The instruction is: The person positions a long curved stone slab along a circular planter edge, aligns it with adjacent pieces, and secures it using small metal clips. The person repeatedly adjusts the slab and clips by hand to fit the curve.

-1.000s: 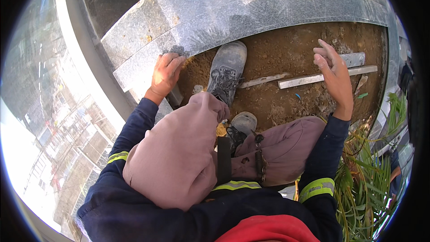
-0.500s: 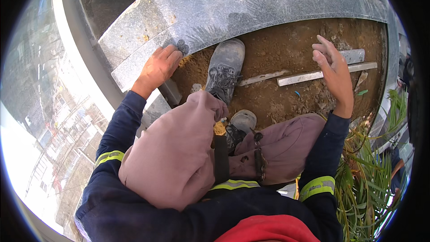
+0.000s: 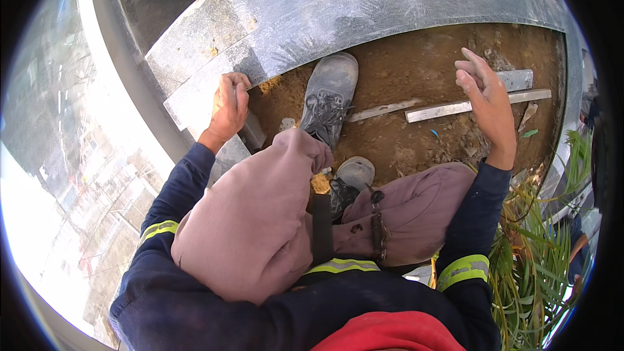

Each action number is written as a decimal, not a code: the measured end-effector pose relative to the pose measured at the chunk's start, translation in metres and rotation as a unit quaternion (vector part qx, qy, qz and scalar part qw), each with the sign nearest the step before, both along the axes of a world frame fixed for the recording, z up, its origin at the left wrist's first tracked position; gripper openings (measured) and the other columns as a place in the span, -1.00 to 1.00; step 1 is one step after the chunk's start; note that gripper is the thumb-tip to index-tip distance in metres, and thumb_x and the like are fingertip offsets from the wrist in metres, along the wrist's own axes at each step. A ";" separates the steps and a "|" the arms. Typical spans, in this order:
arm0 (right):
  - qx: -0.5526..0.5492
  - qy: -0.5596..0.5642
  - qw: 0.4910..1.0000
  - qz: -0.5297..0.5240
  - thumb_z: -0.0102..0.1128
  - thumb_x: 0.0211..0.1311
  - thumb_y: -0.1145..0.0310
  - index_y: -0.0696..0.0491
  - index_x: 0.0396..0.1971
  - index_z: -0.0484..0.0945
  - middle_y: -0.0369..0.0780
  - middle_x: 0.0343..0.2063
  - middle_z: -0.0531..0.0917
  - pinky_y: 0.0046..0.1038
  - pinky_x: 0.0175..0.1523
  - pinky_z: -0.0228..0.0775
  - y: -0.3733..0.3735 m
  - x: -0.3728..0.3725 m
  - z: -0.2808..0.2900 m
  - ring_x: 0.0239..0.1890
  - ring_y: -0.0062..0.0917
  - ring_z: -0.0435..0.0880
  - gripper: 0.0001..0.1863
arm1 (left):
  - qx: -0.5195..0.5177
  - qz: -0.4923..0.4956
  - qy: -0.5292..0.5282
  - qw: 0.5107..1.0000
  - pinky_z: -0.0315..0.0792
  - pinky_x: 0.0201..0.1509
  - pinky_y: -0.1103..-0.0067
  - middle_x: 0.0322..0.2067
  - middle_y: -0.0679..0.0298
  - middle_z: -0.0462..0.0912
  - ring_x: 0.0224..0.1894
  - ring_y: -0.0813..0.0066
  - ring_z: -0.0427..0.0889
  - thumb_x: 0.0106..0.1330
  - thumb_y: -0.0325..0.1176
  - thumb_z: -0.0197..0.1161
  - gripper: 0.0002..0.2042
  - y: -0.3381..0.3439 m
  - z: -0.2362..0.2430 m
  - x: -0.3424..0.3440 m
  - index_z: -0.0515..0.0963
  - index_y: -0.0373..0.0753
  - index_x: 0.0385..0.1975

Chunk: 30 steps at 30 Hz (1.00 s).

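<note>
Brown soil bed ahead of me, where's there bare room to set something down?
Bare brown soil shows between the dusty dark lace-up boot farther forward, the curved speckled-grey slab and the long straight pale bar. It's crowded rightward: the bare right hand hangs by the bar and a flat grey block. The bare left hand is at the slab's edge.

The sleeves (image 3: 478, 211) are navy with yellow-green, grey-striped bands (image 3: 463, 272); the trousers (image 3: 244, 221) mauve, the strap (image 3: 322, 227) black, the laced shoes (image 3: 330, 94) dark (and dusty at the toes), the cloth (image 3: 390, 331) red.
</note>
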State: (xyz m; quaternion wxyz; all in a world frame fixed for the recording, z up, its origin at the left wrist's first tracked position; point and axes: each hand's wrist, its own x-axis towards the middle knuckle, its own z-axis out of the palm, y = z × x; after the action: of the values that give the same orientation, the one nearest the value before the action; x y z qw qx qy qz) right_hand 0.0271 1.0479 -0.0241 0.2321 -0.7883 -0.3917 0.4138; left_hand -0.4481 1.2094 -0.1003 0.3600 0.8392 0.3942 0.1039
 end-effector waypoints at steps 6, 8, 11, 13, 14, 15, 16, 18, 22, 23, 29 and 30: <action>-0.006 -0.001 1.000 0.010 0.21 0.47 0.09 0.12 0.37 0.43 -0.05 0.07 0.69 -0.36 0.15 0.47 -0.001 0.000 0.002 0.03 -0.39 0.66 -0.40 | 0.092 0.117 0.029 0.988 0.43 -0.36 0.52 -0.46 0.20 0.38 -0.49 0.48 0.42 0.52 -0.58 -0.07 -0.96 0.014 0.047 -0.037 0.25 -0.36 -0.23; 0.001 0.002 1.000 0.007 0.20 0.47 0.07 0.11 0.37 0.43 -0.05 0.08 0.68 -0.35 0.16 0.46 -0.001 -0.001 0.005 0.03 -0.40 0.66 -0.39 | 0.077 0.263 0.003 0.962 0.38 -0.39 0.55 -0.51 0.28 0.35 -0.53 0.58 0.35 0.50 -0.54 0.05 -0.92 0.013 0.061 -0.078 0.30 -0.38 -0.17; -0.001 0.009 1.000 0.007 0.20 0.47 0.06 0.13 0.37 0.43 -0.04 0.08 0.68 -0.34 0.18 0.45 0.002 -0.004 0.012 0.06 -0.40 0.64 -0.38 | 0.052 0.215 0.146 0.964 0.34 -0.44 0.53 -0.54 0.28 0.33 -0.58 0.51 0.30 0.41 -0.51 0.19 -0.87 -0.006 0.090 -0.073 0.44 -0.32 -0.13; -0.002 0.018 1.000 0.021 0.20 0.47 0.07 0.13 0.37 0.43 -0.04 0.08 0.68 -0.34 0.20 0.44 0.006 -0.008 0.010 0.08 -0.40 0.64 -0.38 | 0.082 0.105 0.181 0.974 0.38 -0.44 0.50 -0.49 0.27 0.41 -0.52 0.43 0.44 0.32 -0.46 0.36 -0.78 -0.021 0.079 -0.064 0.57 -0.23 -0.07; -0.004 0.019 0.999 0.027 0.20 0.47 0.07 0.13 0.37 0.43 -0.04 0.08 0.68 -0.34 0.20 0.44 0.008 -0.010 0.009 0.09 -0.40 0.64 -0.38 | 0.107 0.058 0.154 0.981 0.40 -0.44 0.47 -0.46 0.25 0.46 -0.48 0.38 0.50 0.29 -0.44 0.40 -0.76 -0.026 0.066 -0.050 0.60 -0.21 -0.07; -0.006 0.019 0.999 0.029 0.20 0.47 0.08 0.13 0.37 0.42 -0.04 0.08 0.68 -0.34 0.21 0.44 0.007 -0.011 0.006 0.09 -0.40 0.64 -0.38 | 0.116 0.048 0.138 0.982 0.42 -0.38 0.43 -0.41 0.25 0.51 -0.42 0.31 0.54 0.27 -0.42 0.42 -0.73 -0.030 0.050 -0.039 0.60 -0.20 -0.06; -0.008 0.018 0.999 0.030 0.20 0.47 0.08 0.13 0.38 0.42 -0.04 0.08 0.67 -0.34 0.21 0.44 0.004 -0.010 0.007 0.08 -0.40 0.64 -0.38 | 0.125 0.038 0.119 0.984 0.44 -0.32 0.40 -0.36 0.25 0.55 -0.36 0.24 0.58 0.25 -0.40 0.45 -0.71 -0.031 0.036 -0.028 0.60 -0.19 -0.04; -0.010 0.019 0.999 0.033 0.19 0.47 0.09 0.13 0.38 0.42 -0.04 0.09 0.67 -0.34 0.22 0.44 -0.002 -0.008 0.003 0.08 -0.40 0.64 -0.38 | 0.153 0.028 0.115 0.981 0.44 -0.24 0.38 -0.33 0.25 0.57 -0.33 0.21 0.59 0.24 -0.40 0.45 -0.73 -0.028 0.012 -0.011 0.61 -0.17 -0.08; -0.019 0.020 0.999 0.023 0.19 0.48 0.12 0.13 0.38 0.41 -0.04 0.10 0.66 -0.34 0.22 0.45 -0.009 -0.005 0.010 0.09 -0.39 0.65 -0.39 | 0.207 -0.001 0.103 0.973 0.42 -0.16 0.35 -0.30 0.27 0.59 -0.30 0.21 0.59 0.25 -0.42 0.43 -0.79 -0.016 -0.013 -0.013 0.60 -0.14 -0.15; -0.022 0.022 0.999 0.018 0.19 0.48 0.12 0.13 0.38 0.41 -0.04 0.11 0.66 -0.34 0.23 0.45 -0.010 -0.005 0.012 0.09 -0.39 0.65 -0.40 | 0.232 -0.021 0.093 0.968 0.41 -0.20 0.37 -0.30 0.28 0.60 -0.30 0.26 0.59 0.26 -0.43 0.42 -0.82 -0.014 -0.015 -0.016 0.58 -0.14 -0.20; -0.011 0.021 1.000 0.012 0.18 0.49 0.11 0.15 0.38 0.40 -0.02 0.10 0.66 -0.34 0.22 0.46 -0.016 -0.004 0.017 0.10 -0.37 0.64 -0.39 | 0.309 -0.102 0.067 0.943 0.41 -0.21 0.37 -0.29 0.21 0.57 -0.28 0.25 0.59 0.26 -0.46 0.39 -0.81 -0.006 -0.027 -0.016 0.55 -0.25 -0.19; -0.012 0.021 1.000 0.014 0.19 0.50 0.11 0.15 0.38 0.40 -0.02 0.10 0.66 -0.34 0.22 0.46 -0.016 -0.003 0.016 0.10 -0.37 0.64 -0.39 | 0.308 -0.102 0.072 0.943 0.41 -0.20 0.36 -0.29 0.20 0.57 -0.28 0.23 0.59 0.27 -0.46 0.39 -0.80 -0.006 -0.027 -0.016 0.54 -0.25 -0.17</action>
State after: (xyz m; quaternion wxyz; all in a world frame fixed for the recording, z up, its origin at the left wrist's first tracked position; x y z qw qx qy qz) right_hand 0.0240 1.0318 -0.0085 0.2249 -0.7767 -0.3929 0.4380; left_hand -0.4640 1.2033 -0.1274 0.0627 0.9501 0.2800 0.1222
